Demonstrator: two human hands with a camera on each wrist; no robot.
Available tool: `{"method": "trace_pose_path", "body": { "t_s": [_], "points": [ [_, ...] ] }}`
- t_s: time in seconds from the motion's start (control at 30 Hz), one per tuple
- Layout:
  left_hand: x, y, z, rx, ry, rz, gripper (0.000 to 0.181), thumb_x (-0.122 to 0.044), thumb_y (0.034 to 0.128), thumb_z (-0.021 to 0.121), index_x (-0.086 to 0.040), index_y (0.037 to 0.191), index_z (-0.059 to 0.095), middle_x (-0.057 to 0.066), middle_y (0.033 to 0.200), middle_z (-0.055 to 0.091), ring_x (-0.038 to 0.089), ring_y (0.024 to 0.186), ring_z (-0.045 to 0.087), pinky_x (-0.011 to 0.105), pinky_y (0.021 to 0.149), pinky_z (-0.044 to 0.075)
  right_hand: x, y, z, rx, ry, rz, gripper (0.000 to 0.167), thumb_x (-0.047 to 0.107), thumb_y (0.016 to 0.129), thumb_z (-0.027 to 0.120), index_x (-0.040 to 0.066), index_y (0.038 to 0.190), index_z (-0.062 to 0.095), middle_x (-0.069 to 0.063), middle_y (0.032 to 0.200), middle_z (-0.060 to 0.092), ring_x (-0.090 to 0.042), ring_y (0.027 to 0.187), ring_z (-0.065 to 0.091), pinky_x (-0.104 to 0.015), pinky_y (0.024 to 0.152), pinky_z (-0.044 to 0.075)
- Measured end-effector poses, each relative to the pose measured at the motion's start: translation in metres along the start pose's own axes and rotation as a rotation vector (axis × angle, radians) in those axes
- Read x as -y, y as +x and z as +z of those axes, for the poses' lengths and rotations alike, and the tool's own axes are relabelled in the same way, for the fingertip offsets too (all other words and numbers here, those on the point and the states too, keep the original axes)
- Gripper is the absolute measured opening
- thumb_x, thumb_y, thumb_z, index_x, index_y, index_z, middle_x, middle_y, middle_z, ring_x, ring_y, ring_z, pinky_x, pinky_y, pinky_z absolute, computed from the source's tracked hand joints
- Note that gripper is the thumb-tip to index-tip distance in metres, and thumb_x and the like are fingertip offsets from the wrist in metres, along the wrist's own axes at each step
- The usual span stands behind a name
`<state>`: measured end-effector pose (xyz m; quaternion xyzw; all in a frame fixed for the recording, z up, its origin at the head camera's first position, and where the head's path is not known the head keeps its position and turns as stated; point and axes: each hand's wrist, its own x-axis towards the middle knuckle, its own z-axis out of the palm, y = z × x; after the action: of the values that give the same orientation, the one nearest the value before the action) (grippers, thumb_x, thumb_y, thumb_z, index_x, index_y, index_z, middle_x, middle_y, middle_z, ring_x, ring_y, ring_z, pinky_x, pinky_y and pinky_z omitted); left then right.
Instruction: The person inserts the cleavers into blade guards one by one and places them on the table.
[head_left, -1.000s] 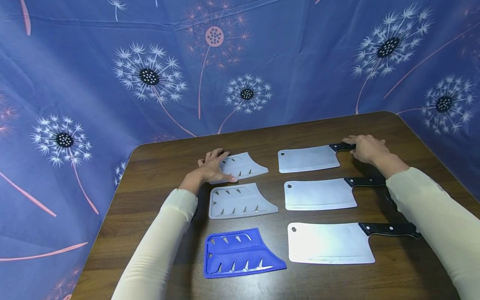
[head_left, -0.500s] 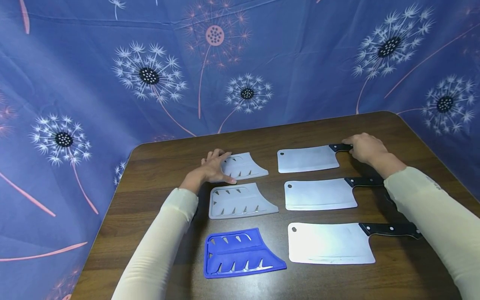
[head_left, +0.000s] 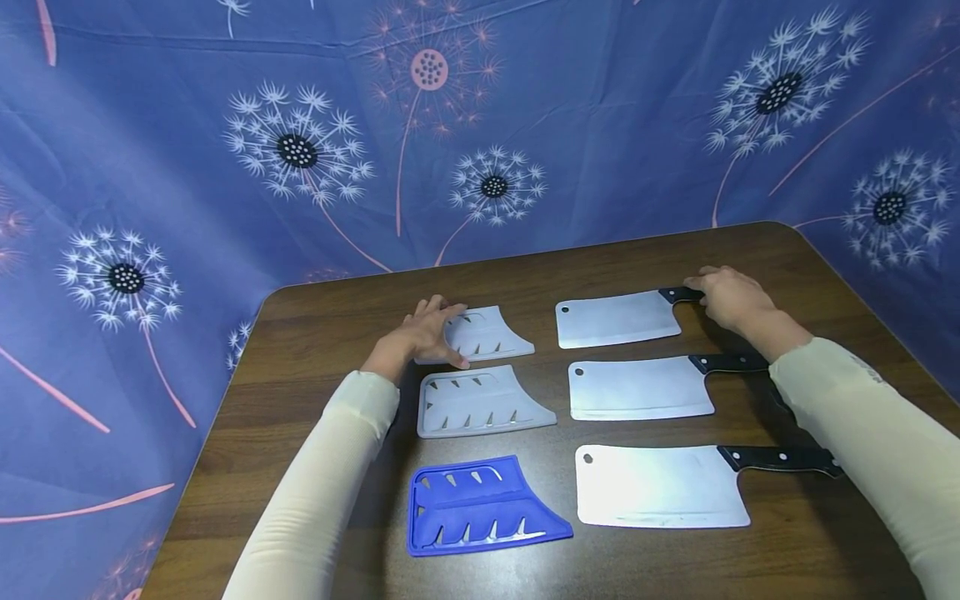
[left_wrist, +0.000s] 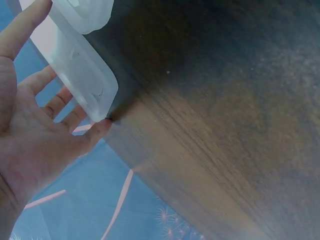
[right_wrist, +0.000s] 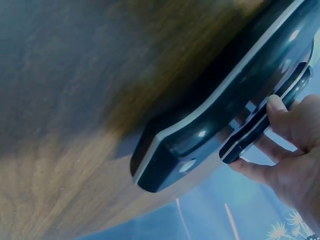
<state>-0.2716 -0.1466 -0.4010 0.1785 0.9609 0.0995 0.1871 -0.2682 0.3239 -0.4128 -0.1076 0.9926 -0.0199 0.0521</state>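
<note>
Spanning the far translucent white sheath (head_left: 495,332) at its left end is my left hand (head_left: 426,333), thumb at the near edge, fingers at the far side. In the left wrist view the fingers (left_wrist: 52,102) lie along that sheath's edge (left_wrist: 90,75). My right hand (head_left: 733,302) grips the black handle of the far cleaver (head_left: 615,321), whose blade points left. The right wrist view shows thumb and fingers (right_wrist: 295,142) around that handle (right_wrist: 245,137). A gap separates sheath and blade.
A second white sheath (head_left: 480,404) and a blue sheath (head_left: 483,512) lie nearer on the wooden table (head_left: 300,375). To their right lie the middle cleaver (head_left: 637,389) and near cleaver (head_left: 660,487), handles beneath my right forearm. A blue floral cloth (head_left: 600,125) hangs behind.
The far sheath has shifted very slightly left with my left hand. My right hand has closed more around the far cleaver's handle; the other sheaths and cleavers stay put.
</note>
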Motion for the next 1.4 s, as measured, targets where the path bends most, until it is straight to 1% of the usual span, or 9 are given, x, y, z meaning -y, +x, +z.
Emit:
{"method": "trace_pose_path", "body": {
  "t_s": [0.13,0.3,0.5,0.67,0.9,1.1,1.27,1.4],
  "points": [
    [0.001,0.0,0.0,-0.016,0.002,-0.013,0.104,-0.05,0.0651,0.084,-0.026,0.151,0.031,0.009,0.145,0.03,0.03,0.135,0.026,0.058,0.107,0.026,-0.002,-0.002,0.0,-0.029,-0.001,0.011,0.056,-0.016,0.078,0.062,-0.007,0.132,0.051,-0.036,0.132,0.042,-0.052,0.119,0.041,-0.062,0.094,0.038],
    [0.003,-0.001,0.002,-0.043,-0.008,-0.021,0.104,-0.052,0.0637,0.084,-0.027,0.15,0.033,0.009,0.147,0.029,0.03,0.138,0.024,0.059,0.109,0.021,-0.004,-0.006,-0.002,-0.069,0.007,0.023,0.058,-0.013,0.079,0.063,-0.008,0.134,0.048,-0.034,0.132,0.041,-0.051,0.119,0.038,-0.066,0.094,0.034],
    [0.005,-0.003,0.004,-0.07,-0.028,-0.027,0.104,-0.053,0.0647,0.084,-0.027,0.151,0.031,0.008,0.15,0.024,0.03,0.14,0.02,0.061,0.11,0.017,-0.005,-0.009,-0.001,-0.14,0.005,0.007,0.06,-0.011,0.079,0.065,-0.006,0.135,0.045,-0.031,0.131,0.043,-0.051,0.118,0.037,-0.07,0.094,0.031],
    [0.006,-0.006,0.002,-0.119,-0.05,0.0,0.104,-0.051,0.0658,0.084,-0.025,0.151,0.03,0.011,0.149,0.024,0.032,0.139,0.02,0.063,0.108,0.019,-0.003,-0.012,-0.003,-0.23,0.025,-0.018,0.057,-0.011,0.08,0.059,-0.004,0.135,0.045,-0.03,0.13,0.044,-0.05,0.119,0.036,-0.072,0.095,0.028],
    [0.007,-0.009,0.003,-0.179,-0.035,0.046,0.105,-0.052,0.0652,0.083,-0.023,0.151,0.03,0.013,0.144,0.028,0.034,0.134,0.026,0.065,0.103,0.025,0.008,-0.015,-0.009,-0.323,0.015,-0.02,0.058,-0.012,0.08,0.057,-0.001,0.136,0.046,-0.028,0.127,0.045,-0.048,0.119,0.036,-0.07,0.095,0.028],
    [0.006,-0.011,0.004,-0.259,-0.006,0.071,0.106,-0.053,0.0638,0.084,-0.02,0.15,0.031,0.012,0.139,0.034,0.033,0.128,0.031,0.061,0.096,0.032,0.016,-0.017,-0.012,-0.369,0.005,-0.034,0.059,-0.012,0.08,0.058,0.0,0.137,0.045,-0.027,0.124,0.045,-0.048,0.117,0.037,-0.07,0.093,0.029],
    [0.005,-0.013,0.004,-0.317,0.017,0.068,0.106,-0.054,0.0642,0.082,-0.022,0.15,0.03,0.011,0.141,0.032,0.032,0.129,0.03,0.059,0.095,0.033,0.019,-0.019,-0.015,-0.393,0.01,-0.047,0.061,-0.013,0.079,0.06,0.0,0.137,0.045,-0.028,0.123,0.045,-0.049,0.116,0.037,-0.071,0.092,0.028],
    [0.003,-0.015,0.002,-0.362,0.04,0.07,0.105,-0.053,0.0646,0.082,-0.023,0.15,0.029,0.011,0.141,0.032,0.032,0.129,0.029,0.058,0.092,0.034,0.021,-0.02,-0.016,-0.418,0.013,-0.03,0.061,-0.013,0.078,0.061,0.0,0.136,0.045,-0.029,0.124,0.045,-0.049,0.116,0.037,-0.07,0.092,0.028]
  ]
}}
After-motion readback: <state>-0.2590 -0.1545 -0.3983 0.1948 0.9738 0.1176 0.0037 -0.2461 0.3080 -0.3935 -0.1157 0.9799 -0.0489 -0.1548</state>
